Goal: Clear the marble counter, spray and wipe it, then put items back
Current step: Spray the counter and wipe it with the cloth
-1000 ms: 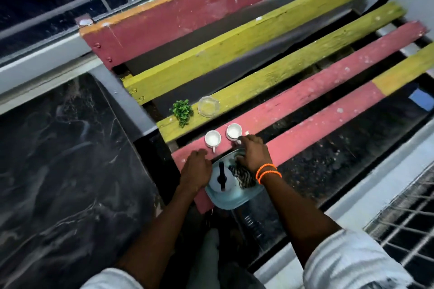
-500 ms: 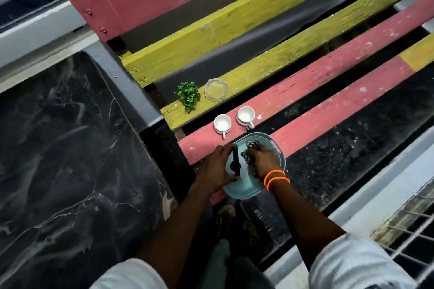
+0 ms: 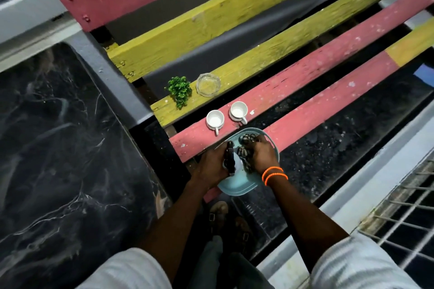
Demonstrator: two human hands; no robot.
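Both of my hands are down in the light blue tray [image 3: 237, 186], which sits on the nearest red slat of the bench surface [image 3: 328, 82]. My left hand [image 3: 212, 166] is wrapped around the black head of a spray bottle [image 3: 231, 162], and my right hand [image 3: 264, 153], with orange bands at the wrist, is closed over a dark patterned cloth [image 3: 245, 142] lying in the tray. Just beyond the tray, two white cups [image 3: 215, 119] stand side by side on the next red slat. Further back, on the yellow slat, a small green plant [image 3: 179, 90] sits beside a clear glass dish [image 3: 208, 84]. The dark marble counter [image 3: 58, 148] lies to my left.
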